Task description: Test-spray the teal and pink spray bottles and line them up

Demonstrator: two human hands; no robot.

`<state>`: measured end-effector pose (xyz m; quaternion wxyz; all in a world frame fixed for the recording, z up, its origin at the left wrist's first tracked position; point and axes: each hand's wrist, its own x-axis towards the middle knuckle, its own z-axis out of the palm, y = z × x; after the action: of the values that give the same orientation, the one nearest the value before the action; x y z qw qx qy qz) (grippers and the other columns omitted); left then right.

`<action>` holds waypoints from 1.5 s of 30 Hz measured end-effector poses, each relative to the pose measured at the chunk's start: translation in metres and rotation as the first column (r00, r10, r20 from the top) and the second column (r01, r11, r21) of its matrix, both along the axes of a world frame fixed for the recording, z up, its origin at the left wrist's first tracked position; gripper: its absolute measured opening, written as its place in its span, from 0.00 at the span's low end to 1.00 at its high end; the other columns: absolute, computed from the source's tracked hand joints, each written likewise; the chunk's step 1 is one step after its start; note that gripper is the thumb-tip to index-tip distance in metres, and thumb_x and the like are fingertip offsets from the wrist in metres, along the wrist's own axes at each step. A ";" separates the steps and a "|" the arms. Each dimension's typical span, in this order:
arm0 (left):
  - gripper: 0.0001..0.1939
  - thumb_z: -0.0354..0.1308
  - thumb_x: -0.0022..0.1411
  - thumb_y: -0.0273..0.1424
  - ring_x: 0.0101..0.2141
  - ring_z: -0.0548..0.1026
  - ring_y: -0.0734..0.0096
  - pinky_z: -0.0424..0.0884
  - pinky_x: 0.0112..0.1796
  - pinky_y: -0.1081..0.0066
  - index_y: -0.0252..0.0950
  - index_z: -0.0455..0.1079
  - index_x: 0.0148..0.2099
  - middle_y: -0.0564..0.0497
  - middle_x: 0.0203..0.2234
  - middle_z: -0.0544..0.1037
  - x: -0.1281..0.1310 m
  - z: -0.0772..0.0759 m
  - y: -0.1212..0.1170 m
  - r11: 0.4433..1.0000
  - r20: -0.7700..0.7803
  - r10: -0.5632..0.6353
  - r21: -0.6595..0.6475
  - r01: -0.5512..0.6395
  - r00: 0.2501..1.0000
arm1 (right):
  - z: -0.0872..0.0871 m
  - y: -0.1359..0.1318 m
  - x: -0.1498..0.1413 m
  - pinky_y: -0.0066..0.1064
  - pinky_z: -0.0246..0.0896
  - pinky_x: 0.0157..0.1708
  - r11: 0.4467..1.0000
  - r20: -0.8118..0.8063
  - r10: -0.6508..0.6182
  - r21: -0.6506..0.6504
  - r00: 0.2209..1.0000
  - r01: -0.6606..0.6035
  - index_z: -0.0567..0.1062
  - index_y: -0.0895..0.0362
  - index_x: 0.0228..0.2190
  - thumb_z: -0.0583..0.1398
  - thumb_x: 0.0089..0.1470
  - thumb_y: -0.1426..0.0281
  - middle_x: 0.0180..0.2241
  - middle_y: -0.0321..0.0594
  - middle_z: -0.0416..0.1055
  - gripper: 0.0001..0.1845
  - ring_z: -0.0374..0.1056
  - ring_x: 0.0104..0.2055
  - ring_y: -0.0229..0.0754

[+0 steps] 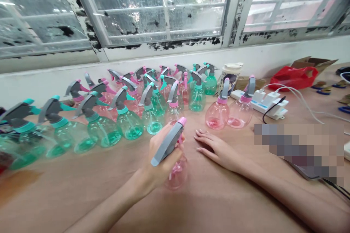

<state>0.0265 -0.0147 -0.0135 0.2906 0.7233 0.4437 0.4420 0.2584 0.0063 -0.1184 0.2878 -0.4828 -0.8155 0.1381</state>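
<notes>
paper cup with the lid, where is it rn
In the head view, the paper cup is right of centre by the wall, just right of a green spray bottle.

The left hand [160, 160] covers the neck and upper side of the pink spray bottle [176, 176] it grips, and the grey sprayer head [168, 145] hides part of its fingers. The left forearm [109, 204] runs off the bottom edge; the right forearm [287, 189] is cut off at the lower right. A pixelated patch [303, 149] masks most of a dark flat object [310, 173]. The leftmost green bottle [7, 149] is cut by the left edge. Front bottles hide the lower parts of many rear ones. The red bag [294, 78] partly covers a cardboard box [314, 63]. Print on the paper cup [231, 74] is too small to read, and the view through the windows [164, 7] is blurred.
</notes>
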 end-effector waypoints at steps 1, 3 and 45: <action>0.08 0.55 0.54 0.33 0.25 0.69 0.68 0.70 0.25 0.69 0.42 0.71 0.37 0.53 0.25 0.72 0.000 0.000 0.000 1.000 -0.007 0.009 0.004 -0.009 1.000 | 0.000 0.000 0.001 0.51 0.53 0.62 1.000 0.015 0.001 -0.006 1.000 -0.001 0.71 0.56 0.56 0.55 0.62 0.60 0.61 0.50 0.63 0.24 0.57 0.64 0.52; 0.09 0.54 0.53 0.32 0.27 0.70 0.66 0.71 0.27 0.68 0.42 0.71 0.38 0.53 0.27 0.72 0.000 0.000 0.000 0.999 -0.023 0.025 0.027 -0.024 0.999 | 0.001 -0.001 0.002 0.51 0.52 0.62 1.000 0.050 0.005 -0.022 0.999 -0.004 0.70 0.58 0.56 0.54 0.63 0.59 0.61 0.52 0.62 0.25 0.56 0.65 0.52; 0.07 0.54 0.48 0.27 0.21 0.68 0.74 0.67 0.23 0.73 0.39 0.67 0.33 0.56 0.23 0.70 0.006 0.003 0.007 0.995 0.114 -0.096 -0.005 0.097 0.989 | 0.001 -0.005 0.006 0.49 0.49 0.64 0.998 0.132 0.014 -0.055 0.991 -0.007 0.68 0.60 0.58 0.52 0.64 0.56 0.63 0.50 0.59 0.28 0.53 0.66 0.51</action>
<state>0.0322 -0.0072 -0.0109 0.3403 0.7163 0.3932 0.4653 0.2642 0.0015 -0.1178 0.2191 -0.4942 -0.8313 0.1293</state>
